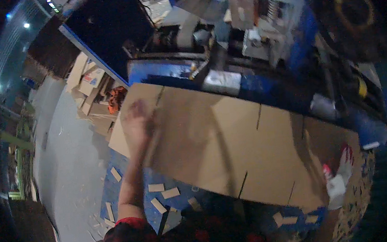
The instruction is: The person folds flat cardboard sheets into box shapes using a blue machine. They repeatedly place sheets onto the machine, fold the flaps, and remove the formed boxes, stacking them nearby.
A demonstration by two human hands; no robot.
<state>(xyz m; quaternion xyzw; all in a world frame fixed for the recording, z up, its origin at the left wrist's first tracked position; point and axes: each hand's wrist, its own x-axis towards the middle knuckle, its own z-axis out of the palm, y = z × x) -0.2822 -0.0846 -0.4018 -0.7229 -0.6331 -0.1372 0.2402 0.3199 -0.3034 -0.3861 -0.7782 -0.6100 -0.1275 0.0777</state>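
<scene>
A large flat brown cardboard sheet [231, 136] with cut slots along its edges lies across a blue machine bed in front of me. My left hand [137, 123] rests flat on the sheet near its left end, fingers spread and blurred. My right hand [341, 173], in a white glove with red fingertips, grips the sheet's right edge near the lower corner. My red and dark plaid sleeve [134, 235] shows at the bottom.
A blue machine [263, 86] with metal parts stands behind the sheet. Small cardboard offcuts [163, 194] litter the blue floor below. More cardboard pieces [88, 81] are stacked at the left, by a grey concrete floor [63, 145].
</scene>
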